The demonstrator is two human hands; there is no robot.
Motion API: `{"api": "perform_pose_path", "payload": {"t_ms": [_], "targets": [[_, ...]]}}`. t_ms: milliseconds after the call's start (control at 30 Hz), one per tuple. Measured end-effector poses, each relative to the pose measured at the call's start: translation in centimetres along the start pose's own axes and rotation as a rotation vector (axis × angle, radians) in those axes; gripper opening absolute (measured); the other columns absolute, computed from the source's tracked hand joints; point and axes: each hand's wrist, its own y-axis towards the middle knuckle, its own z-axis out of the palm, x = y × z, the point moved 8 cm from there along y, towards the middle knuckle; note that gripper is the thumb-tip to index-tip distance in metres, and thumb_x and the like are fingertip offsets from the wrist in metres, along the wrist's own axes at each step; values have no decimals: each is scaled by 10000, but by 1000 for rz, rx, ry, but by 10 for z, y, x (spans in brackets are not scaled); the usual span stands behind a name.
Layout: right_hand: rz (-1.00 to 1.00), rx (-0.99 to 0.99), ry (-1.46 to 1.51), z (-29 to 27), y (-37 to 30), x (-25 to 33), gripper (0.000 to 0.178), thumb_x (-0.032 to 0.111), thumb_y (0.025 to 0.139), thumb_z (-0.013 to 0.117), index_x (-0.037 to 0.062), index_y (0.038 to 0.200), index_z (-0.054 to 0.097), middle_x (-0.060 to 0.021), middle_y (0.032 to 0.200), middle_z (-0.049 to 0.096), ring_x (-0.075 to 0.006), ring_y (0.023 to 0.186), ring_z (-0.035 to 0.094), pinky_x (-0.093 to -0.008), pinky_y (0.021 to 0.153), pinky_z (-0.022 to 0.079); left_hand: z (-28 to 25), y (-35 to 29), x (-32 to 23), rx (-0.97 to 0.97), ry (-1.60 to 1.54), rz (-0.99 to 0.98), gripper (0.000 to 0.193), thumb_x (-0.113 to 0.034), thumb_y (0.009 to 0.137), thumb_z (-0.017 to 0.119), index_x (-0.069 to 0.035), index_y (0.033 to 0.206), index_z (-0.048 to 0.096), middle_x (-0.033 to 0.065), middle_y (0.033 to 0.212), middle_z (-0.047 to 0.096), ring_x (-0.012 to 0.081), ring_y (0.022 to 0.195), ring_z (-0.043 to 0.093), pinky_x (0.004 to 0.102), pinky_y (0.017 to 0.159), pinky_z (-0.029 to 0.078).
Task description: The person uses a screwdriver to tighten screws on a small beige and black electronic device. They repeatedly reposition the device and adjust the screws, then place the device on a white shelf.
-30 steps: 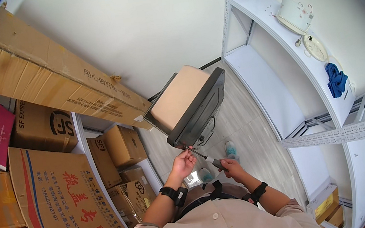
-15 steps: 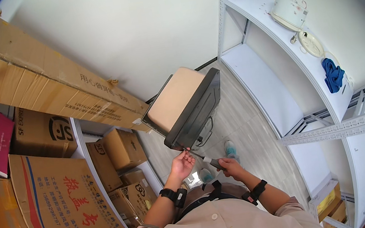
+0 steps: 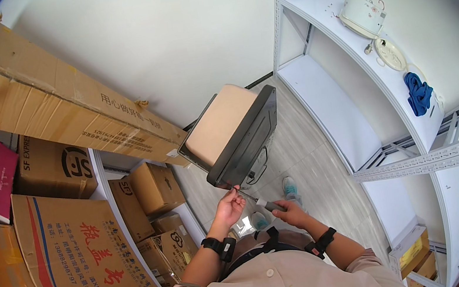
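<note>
A dark grey, tray-like piece point(image 3: 248, 139) stands tilted in front of me, with a large beige padded block point(image 3: 222, 124) against its upper side. In my right hand point(image 3: 290, 214) is the grey handle of a screwdriver point(image 3: 269, 204), its thin shaft slanting up and left. My left hand point(image 3: 230, 206) is closed, with thumb and finger pinched around the shaft's far end at the dark piece's near lower corner. Whether a small part sits between those fingertips, I cannot tell. A bent black metal loop point(image 3: 260, 168) juts from the dark piece's underside.
Cardboard boxes point(image 3: 73, 250) are stacked on shelves at my left, under a long carton point(image 3: 70, 108). To the right, a white shelf unit point(image 3: 331, 110) holds a white round appliance point(image 3: 363, 13) and a blue cloth point(image 3: 419, 92). My shoes point(image 3: 290, 188) are on the grey floor.
The screwdriver handle and my right hand have shifted very slightly. My left hand stays at the dark piece's corner, and the piece has not visibly moved.
</note>
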Motion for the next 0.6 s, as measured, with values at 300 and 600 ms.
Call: {"api": "perform_pose_path", "payload": {"t_ms": [300, 600], "targets": [[10, 34, 78, 3, 1, -8, 392, 216, 914, 620, 31, 1252, 550, 52, 729, 478, -53, 593, 414, -226, 528, 350, 3, -3, 0, -32, 14, 24, 187, -170, 947, 563, -50, 1086, 597, -12, 701, 513, 113, 651, 508, 282, 717, 464], [121, 133, 292, 13, 2, -7, 353, 204, 936, 594, 28, 1238, 549, 49, 708, 434, -72, 566, 394, -238, 524, 346, -1, 3, 1, 4, -6, 32, 167, -176, 947, 575, -57, 1062, 599, -23, 686, 484, 93, 655, 492, 257, 680, 458]]}}
